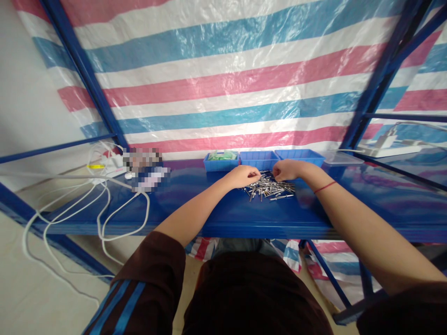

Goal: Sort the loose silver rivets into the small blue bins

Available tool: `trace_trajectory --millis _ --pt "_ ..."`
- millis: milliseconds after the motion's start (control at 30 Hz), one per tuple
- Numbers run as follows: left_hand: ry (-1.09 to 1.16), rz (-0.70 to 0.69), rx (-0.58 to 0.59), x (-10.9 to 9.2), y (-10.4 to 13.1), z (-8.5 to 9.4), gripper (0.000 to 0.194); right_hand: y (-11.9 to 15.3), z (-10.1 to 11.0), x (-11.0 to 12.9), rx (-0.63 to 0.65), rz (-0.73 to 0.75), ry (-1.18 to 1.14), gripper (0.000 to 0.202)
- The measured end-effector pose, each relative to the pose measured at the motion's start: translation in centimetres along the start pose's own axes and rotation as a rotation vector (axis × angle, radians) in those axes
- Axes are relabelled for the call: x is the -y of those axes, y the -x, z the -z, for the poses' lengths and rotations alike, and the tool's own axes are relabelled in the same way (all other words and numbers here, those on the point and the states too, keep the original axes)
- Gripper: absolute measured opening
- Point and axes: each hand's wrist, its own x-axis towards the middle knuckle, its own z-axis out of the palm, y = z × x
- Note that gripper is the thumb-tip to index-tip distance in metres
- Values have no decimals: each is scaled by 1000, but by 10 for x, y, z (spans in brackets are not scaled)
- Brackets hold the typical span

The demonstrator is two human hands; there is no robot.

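A loose pile of slim silver metal pins, which look like blind rivets (268, 188), lies on the blue tabletop (230, 211). At the pile's left edge is my left hand (245, 176), its fingers curled and closed. My right hand (286, 170) is over the back right of the pile, with the fingers bent together and pointing down. Whatever either hand pinches is too small or hidden to make out. Just behind the hands stand a left blue bin (220, 165) holding green-tinted plastic packaging, a middle blue bin (257, 159) and a right blue bin (303, 155).
White cables (101, 186) loop over the table's left end beside a blurred-out item (146, 170). A clear plastic lid (344, 158) and a white power strip (394, 146) sit at the right. Blue metal posts and a striped sheet (223, 88) enclose the back.
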Motion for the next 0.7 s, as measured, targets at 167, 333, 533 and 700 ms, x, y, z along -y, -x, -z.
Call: trace_trajectory --millis 167,333,533,700 --pt "1 -20 -8 4 -1 -2 24 0 -1 1 -22 1 44 28" --pt "3 -4 4 1 0 0 23 0 2 -1 -64 15 51 26" --pt "9 -16 8 2 -1 -1 23 1 1 2 -11 -7 60 27" --pt "9 -19 19 2 0 -1 24 7 5 1 -23 -4 -12 27"
